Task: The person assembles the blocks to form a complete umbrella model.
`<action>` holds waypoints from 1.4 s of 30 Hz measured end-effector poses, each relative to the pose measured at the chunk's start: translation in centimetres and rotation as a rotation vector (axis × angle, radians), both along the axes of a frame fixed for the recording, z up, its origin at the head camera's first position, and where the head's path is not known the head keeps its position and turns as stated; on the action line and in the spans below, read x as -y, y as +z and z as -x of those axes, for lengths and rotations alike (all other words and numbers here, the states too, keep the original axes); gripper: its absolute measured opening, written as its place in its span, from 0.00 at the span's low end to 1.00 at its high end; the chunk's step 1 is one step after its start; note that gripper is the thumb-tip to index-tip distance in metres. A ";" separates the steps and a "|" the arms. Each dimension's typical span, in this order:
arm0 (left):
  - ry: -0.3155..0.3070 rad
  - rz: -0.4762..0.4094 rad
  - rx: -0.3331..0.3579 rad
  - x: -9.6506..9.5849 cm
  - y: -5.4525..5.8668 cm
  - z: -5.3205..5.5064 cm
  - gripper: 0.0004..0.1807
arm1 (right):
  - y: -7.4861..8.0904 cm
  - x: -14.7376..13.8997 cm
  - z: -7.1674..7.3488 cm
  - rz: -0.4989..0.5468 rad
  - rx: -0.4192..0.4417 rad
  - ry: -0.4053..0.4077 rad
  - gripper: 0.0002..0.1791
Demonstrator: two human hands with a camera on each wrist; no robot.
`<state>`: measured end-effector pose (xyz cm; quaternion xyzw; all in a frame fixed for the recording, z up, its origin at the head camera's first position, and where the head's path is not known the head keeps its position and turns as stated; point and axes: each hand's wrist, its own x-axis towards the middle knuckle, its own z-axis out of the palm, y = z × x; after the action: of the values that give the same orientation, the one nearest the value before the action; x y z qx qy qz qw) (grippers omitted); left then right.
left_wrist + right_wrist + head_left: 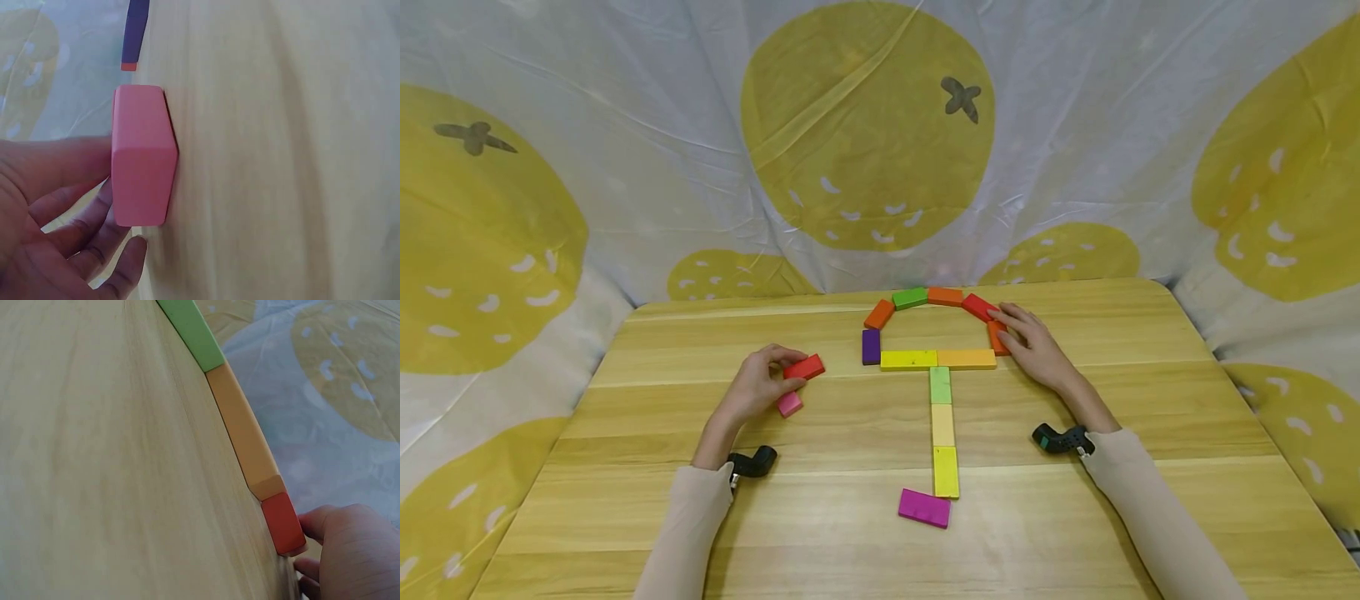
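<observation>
In the head view my left hand [756, 383] pinches a red block [805, 367] between thumb and fingers, low over the table. Just below it is a pink block [789, 405], which looms large in the left wrist view [144, 156]. On the right, my right hand [1037, 346] has its fingers extended against the outside of a block arch. Its thumb touches an orange-red block [997, 337], and a fingertip reaches the red arch block [979, 307]. The right wrist view shows the thumb beside that orange-red block [284, 524], its other fingers partly hidden.
Orange [945, 297], green [910, 298] and purple [871, 347] blocks continue the arch. Yellow [908, 360] and light orange [966, 359] blocks form its base. A column runs down from a light green block [940, 385]; a magenta block [924, 508] lies at its foot.
</observation>
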<state>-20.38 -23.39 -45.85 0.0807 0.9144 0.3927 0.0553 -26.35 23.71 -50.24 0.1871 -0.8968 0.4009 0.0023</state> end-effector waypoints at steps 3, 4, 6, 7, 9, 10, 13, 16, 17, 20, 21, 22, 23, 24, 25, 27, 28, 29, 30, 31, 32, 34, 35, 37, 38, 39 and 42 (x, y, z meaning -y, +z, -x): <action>-0.015 -0.003 -0.031 -0.1 0.1 -0.1 0.18 | 0.0 0.0 -0.1 0.003 0.006 0.000 0.26; -0.022 -0.004 -0.041 -0.1 0.2 -0.2 0.18 | 0.0 0.0 -0.1 0.004 0.008 0.000 0.26; -0.033 -0.009 -0.053 -0.2 0.4 -0.3 0.18 | 0.1 0.0 -0.1 0.001 0.011 -0.001 0.26; -0.042 -0.011 -0.058 -0.3 0.5 -0.4 0.18 | 0.1 0.0 -0.1 -0.001 0.011 -0.001 0.26; -0.066 -0.018 -0.061 -0.5 0.9 -0.6 0.17 | 0.1 0.0 -0.1 -0.003 0.012 -0.002 0.26; -0.081 -0.025 -0.062 -0.7 1.1 -0.7 0.16 | 0.1 0.0 -0.1 -0.003 0.013 -0.002 0.26; -0.146 -0.031 -0.074 -1.3 1.7 -1.1 0.15 | 0.2 0.0 0.0 -0.004 0.012 -0.004 0.26; -0.230 -0.031 -0.090 -2.2 2.3 -1.7 0.15 | 0.2 0.1 0.0 -0.009 0.007 -0.002 0.26; -0.261 -0.027 -0.095 -2.5 2.5 -1.9 0.15 | 0.2 0.1 0.0 -0.010 0.006 -0.001 0.26; -0.361 -0.019 -0.089 -3.7 3.0 -2.8 0.15 | 0.2 0.2 0.0 -0.009 0.007 0.002 0.26; -0.397 -0.019 -0.077 -4.2 3.1 -3.1 0.15 | 0.2 0.2 0.0 -0.008 0.009 0.002 0.26; -0.436 -0.014 -0.070 -4.6 3.2 -3.5 0.15 | 0.2 0.3 -0.1 -0.005 0.011 0.002 0.26; -0.477 -0.006 -0.064 -5.1 3.3 -3.8 0.15 | 0.2 0.3 -0.1 -0.004 0.011 0.001 0.26; -0.516 -0.001 -0.052 -5.5 3.3 -4.2 0.15 | 0.2 0.3 -0.1 -0.003 0.011 0.001 0.26; -0.553 0.006 -0.042 -5.9 3.4 -4.6 0.15 | 0.2 0.3 -0.1 -0.003 0.010 0.001 0.26; -0.621 0.028 -0.023 -6.7 3.3 -5.3 0.14 | 0.2 0.3 -0.1 -0.003 0.008 0.002 0.26; -0.649 0.038 -0.010 -7.0 3.3 -5.7 0.14 | 0.2 0.3 0.0 -0.003 0.009 0.003 0.26; -0.669 0.048 0.005 -7.3 3.2 -6.1 0.14 | 0.2 0.3 0.0 -0.003 0.009 0.002 0.26; -0.687 0.058 0.020 -7.5 3.2 -6.4 0.14 | 0.2 0.3 0.0 -0.003 0.009 0.002 0.26; -0.703 0.067 0.033 -7.8 3.1 -6.7 0.14 | 0.2 0.3 0.0 -0.004 0.010 0.001 0.26; -0.718 0.074 0.046 -7.9 3.0 -6.9 0.13 | 0.1 0.2 0.0 -0.005 0.009 -0.001 0.26; -0.736 0.080 0.076 -8.2 2.8 -7.3 0.13 | 0.1 0.2 0.0 -0.005 0.007 -0.003 0.26; -0.744 0.084 0.085 -8.4 2.7 -7.5 0.13 | 0.0 0.1 0.0 -0.005 0.005 -0.004 0.26; -0.757 0.088 0.101 -8.6 2.6 -7.8 0.13 | 0.0 0.1 0.0 -0.005 0.000 -0.005 0.26; -0.762 0.089 0.105 -8.7 2.5 -7.9 0.13 | 0.0 0.1 0.0 -0.005 -0.002 -0.005 0.26; -0.764 0.091 0.109 -8.7 2.4 -7.9 0.13 | 0.0 0.1 0.0 -0.005 -0.004 -0.004 0.26; -0.770 0.098 0.107 -8.9 2.3 -8.0 0.12 | 0.0 0.1 0.0 -0.007 -0.004 -0.004 0.26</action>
<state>-12.36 -14.48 -43.60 0.3943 0.8308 0.3028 0.2502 -26.38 23.65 -50.29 0.1859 -0.8987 0.3972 0.0042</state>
